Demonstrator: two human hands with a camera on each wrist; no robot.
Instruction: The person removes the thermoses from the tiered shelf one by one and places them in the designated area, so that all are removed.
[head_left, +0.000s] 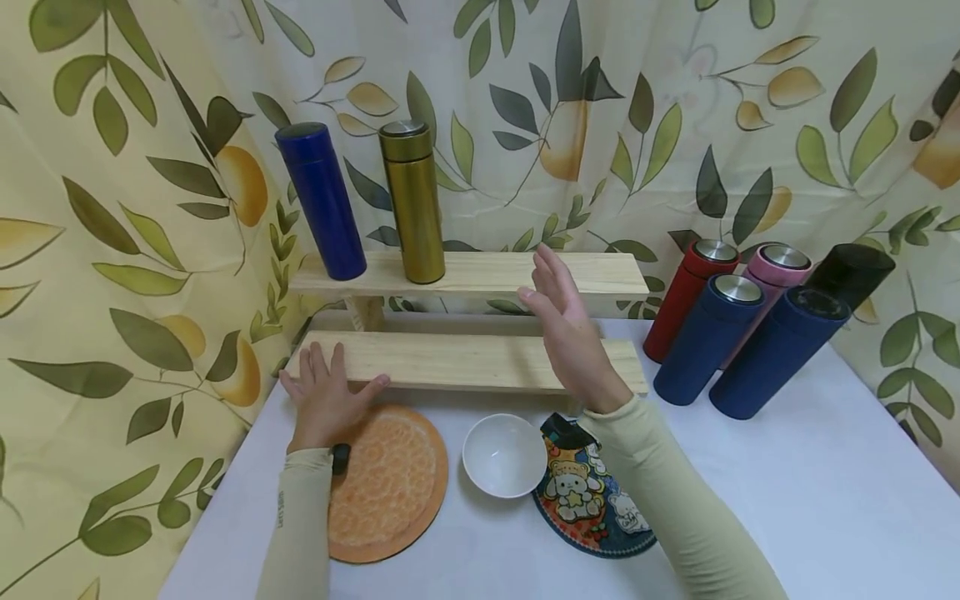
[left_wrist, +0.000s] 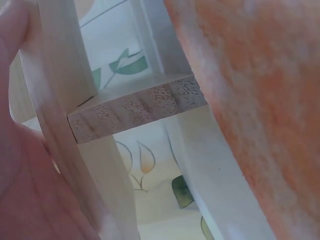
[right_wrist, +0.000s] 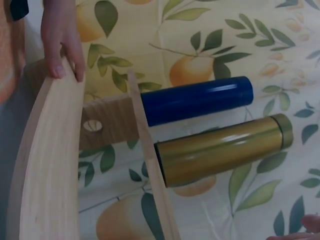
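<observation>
A two-tier wooden shelf holds a blue thermos bottle [head_left: 321, 202] and a gold thermos bottle [head_left: 414, 204] side by side on the left half of its upper board [head_left: 517, 273]. My left hand [head_left: 326, 400] rests on the left end of the lower board [head_left: 457, 362], fingers spread over the wood. The right wrist view shows that hand [right_wrist: 62, 42] on the board's end too. Raised in front of the shelf's right part is my right hand [head_left: 570, 337], its fingers extended and holding nothing. At the right wrist view's corner only its fingertips [right_wrist: 305, 227] show.
Right of the shelf stand a red bottle [head_left: 692, 296], a pink bottle [head_left: 776, 268], a black bottle [head_left: 855, 271] and two dark blue bottles [head_left: 705, 346]. Before the shelf lie a round orange mat [head_left: 393, 483], a white bowl [head_left: 504, 457] and a cartoon-print mat [head_left: 573, 496]. A leaf-patterned curtain [head_left: 480, 125] hangs behind.
</observation>
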